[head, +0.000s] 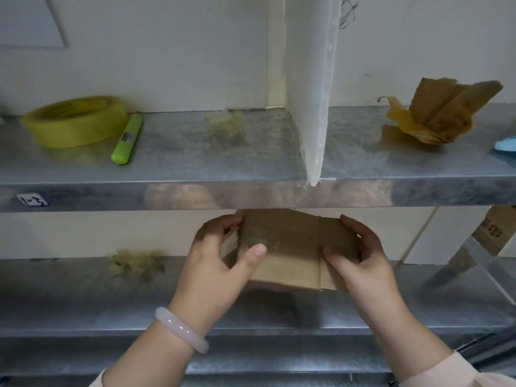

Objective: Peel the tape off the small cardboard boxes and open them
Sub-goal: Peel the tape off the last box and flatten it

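Metal shelves are standing against a white wall, and the upper shelf (173,152) is carrying most of the loose things. A yellow tape roll (74,121) is lying at its left with a green highlighter (127,139) just beside it. A crumpled tape wad (226,128) is sitting near a white divider (310,93), and an opened box (441,113) is spreading its flaps well to the right, near a blue object (506,143) cut off by the frame edge.

The small cardboard box (287,255) is being held between both hands, under the front lip of the upper shelf and over the lower shelf (69,297), where it is casting a shadow. Clear tape (279,241) is shining across its top. The left hand (215,263), wearing a pale bracelet (180,329), is gripping the left end, fingers curling behind and thumb lying on the tape. The right hand (360,263) is gripping the right end, thumb pressing the near face. A second tape wad (135,263) is lying on the lower shelf to the left.
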Available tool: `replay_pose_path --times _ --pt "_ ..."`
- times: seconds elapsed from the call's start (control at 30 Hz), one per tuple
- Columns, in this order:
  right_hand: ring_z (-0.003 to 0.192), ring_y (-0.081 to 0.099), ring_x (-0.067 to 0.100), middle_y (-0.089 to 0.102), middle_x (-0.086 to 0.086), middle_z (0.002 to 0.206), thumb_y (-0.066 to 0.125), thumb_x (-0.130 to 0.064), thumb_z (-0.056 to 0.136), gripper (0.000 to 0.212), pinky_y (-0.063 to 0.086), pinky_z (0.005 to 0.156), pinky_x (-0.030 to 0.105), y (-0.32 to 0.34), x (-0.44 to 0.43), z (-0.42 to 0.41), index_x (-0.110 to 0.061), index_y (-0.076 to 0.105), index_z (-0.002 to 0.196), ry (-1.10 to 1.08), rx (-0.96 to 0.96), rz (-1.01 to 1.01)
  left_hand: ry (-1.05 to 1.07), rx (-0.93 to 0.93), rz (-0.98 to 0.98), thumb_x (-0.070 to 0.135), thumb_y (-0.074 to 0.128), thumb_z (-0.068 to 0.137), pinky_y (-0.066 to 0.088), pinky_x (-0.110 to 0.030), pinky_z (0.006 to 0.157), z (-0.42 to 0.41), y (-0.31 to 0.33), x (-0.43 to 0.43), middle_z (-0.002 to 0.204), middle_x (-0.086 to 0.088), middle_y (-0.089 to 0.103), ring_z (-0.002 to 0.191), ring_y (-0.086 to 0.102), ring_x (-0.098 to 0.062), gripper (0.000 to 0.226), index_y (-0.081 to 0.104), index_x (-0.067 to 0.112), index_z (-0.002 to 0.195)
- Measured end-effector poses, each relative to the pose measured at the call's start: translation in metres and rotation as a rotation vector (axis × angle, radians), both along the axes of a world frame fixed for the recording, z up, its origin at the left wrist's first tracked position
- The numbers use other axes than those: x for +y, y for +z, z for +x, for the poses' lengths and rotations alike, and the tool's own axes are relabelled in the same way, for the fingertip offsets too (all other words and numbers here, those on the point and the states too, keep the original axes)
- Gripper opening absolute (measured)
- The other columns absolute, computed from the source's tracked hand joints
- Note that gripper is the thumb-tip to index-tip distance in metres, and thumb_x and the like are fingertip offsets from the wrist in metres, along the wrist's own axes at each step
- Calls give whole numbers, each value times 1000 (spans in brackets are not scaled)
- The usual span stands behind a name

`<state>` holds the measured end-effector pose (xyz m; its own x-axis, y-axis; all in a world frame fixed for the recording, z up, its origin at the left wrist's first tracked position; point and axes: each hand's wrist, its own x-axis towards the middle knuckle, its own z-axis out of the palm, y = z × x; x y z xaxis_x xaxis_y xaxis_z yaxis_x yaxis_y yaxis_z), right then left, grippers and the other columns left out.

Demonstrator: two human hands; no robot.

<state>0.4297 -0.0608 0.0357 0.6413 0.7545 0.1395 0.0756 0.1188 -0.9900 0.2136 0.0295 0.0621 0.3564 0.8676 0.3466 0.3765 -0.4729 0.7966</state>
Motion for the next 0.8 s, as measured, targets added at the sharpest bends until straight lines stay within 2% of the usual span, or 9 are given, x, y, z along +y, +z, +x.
replay_pose_path --times 0.1,0.2,0.33,0.53,0.6,0.7,0.73,0.8 --pt "113 58 5 59 -8 123 73 -1 79 54 45 99 25 4 -4 -4 -31 56 120 29 -35 43 -9 160 5 62 67 69 39 -13 88 1 -2 -3 123 16 44 109 47 3 63 44 45 125" --pt "116 55 1 57 -10 125 71 5 79 54 42 99 16 1 -4 -14 -28 56 119 85 -72 64 13 259 25 59 69 67 32 -2 75 7 -15 -2 118 15 39 94 44 9 53 50 44 114" --pt "116 50 -9 56 -15 124 69 8 79 54 36 97 6 -11 -7 -25 -28 55 117 111 -82 44 75 226 -23 48 79 65 34 1 69 10 -37 -3 112 11 40 89 47 7 39 49 42 90" --pt "111 52 -10 59 -15 118 69 9 78 52 36 91 3 -17 -9 -31 -27 56 114 120 -107 32 89 132 -63 26 79 74 33 4 68 8 -54 -3 117 5 46 88 48 14 29 54 40 73" --pt "110 53 -10 59 -15 117 68 9 78 52 37 90 3 -17 -8 -32 -26 56 114 121 -109 37 105 129 -53 27 76 76 37 -1 72 8 -57 -4 126 7 43 88 53 8 23 56 38 72" --pt "109 54 -8 60 -15 115 69 9 78 52 38 91 5 -17 -7 -35 -26 55 113 109 -118 34 158 214 136 30 73 76 48 -30 83 8 -60 -6 133 8 41 108 54 -15 12 62 34 75" --pt "110 54 -8 60 -15 115 69 9 78 52 38 92 6 -18 -7 -35 -26 55 113 107 -121 32 181 264 199 28 73 75 48 -37 82 8 -59 -6 132 6 44 111 51 -21 12 63 34 75" --pt "112 53 -7 60 -16 116 69 8 78 52 38 95 8 -17 -7 -35 -28 55 114 109 -126 28 201 312 260 23 73 73 47 -40 78 10 -58 -6 121 4 52 109 50 -25 12 64 31 74"
